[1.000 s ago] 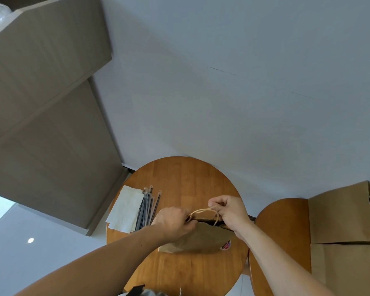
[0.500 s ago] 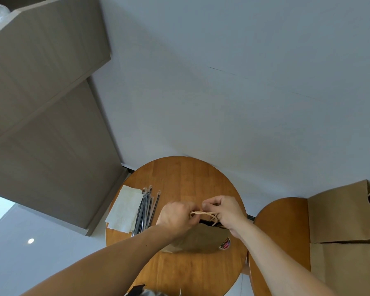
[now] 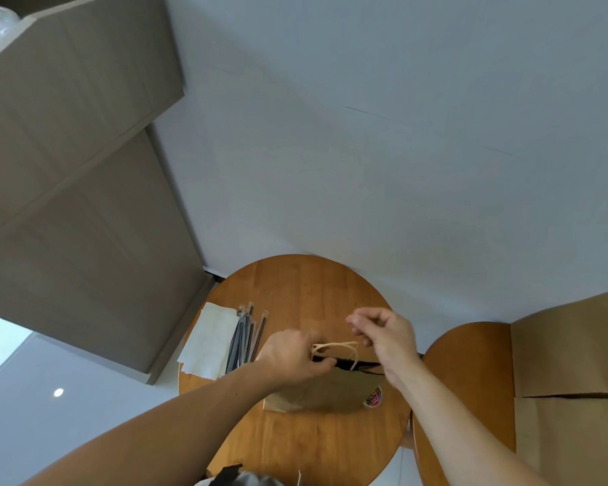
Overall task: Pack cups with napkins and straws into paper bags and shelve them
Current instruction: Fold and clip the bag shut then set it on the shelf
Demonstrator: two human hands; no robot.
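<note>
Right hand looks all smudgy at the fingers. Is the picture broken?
Head view: not broken, the right hand is blurred at its fingertips, while the left hand gripping the beige twine handle looks sharper; head view too: a small round glare spot shines on the pale floor.

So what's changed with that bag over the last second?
The right hand has let go of the twine handles and lifted away, fingers curled. The left hand now grips them alone. The paper bag, straws and napkins stayed put on the table.
</note>
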